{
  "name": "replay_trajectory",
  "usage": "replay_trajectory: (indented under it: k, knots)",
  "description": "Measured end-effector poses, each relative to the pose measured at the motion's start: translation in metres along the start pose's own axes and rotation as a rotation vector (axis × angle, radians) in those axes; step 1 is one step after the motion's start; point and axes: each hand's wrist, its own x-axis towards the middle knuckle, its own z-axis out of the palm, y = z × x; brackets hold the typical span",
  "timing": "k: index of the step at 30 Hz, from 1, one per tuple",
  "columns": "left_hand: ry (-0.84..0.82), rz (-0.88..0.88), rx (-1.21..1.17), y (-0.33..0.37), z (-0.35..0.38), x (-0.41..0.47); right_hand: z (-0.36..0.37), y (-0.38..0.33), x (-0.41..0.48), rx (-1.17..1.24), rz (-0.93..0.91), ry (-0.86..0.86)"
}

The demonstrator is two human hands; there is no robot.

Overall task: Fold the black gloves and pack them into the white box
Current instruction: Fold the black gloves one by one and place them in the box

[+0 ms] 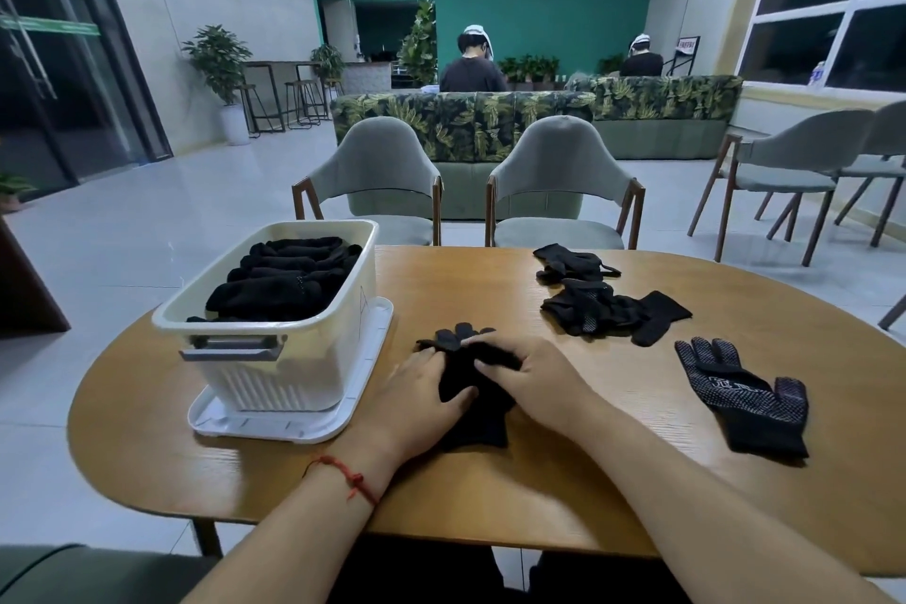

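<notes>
Two hands meet on one black glove (pixel 474 424) just right of the white box (pixel 274 373). Left hand (pixel 421 400) pinches its edge, thumb on top; right hand (pixel 537 380) grips the cloth with curled fingers. Dotted glove (pixel 745 400) lies flat farther right. Glove pile (pixel 605 309) beyond. Box holds folded gloves (pixel 284 282).
</notes>
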Motion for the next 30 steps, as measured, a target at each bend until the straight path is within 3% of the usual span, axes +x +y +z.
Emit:
replay_trajectory:
  k: [4,7,14,23,30]
  knots:
    - [0.044,-0.016,0.031,0.001,0.001,-0.003,0.013,0.008,-0.019,-0.421,-0.125,-0.059]
    - [0.028,-0.041,0.029,0.002,0.0,-0.003,0.019,0.013,-0.024,-0.591,-0.147,-0.131]
    - [0.011,-0.037,0.066,-0.002,0.002,-0.001,0.026,0.011,-0.027,-0.845,-0.415,0.068]
    - [-0.026,-0.069,0.024,0.007,-0.004,-0.005,0.032,0.012,-0.029,-0.883,-0.322,0.039]
    - [-0.008,-0.141,-0.394,-0.007,-0.018,-0.009,0.026,0.005,-0.031,-0.847,-0.222,-0.004]
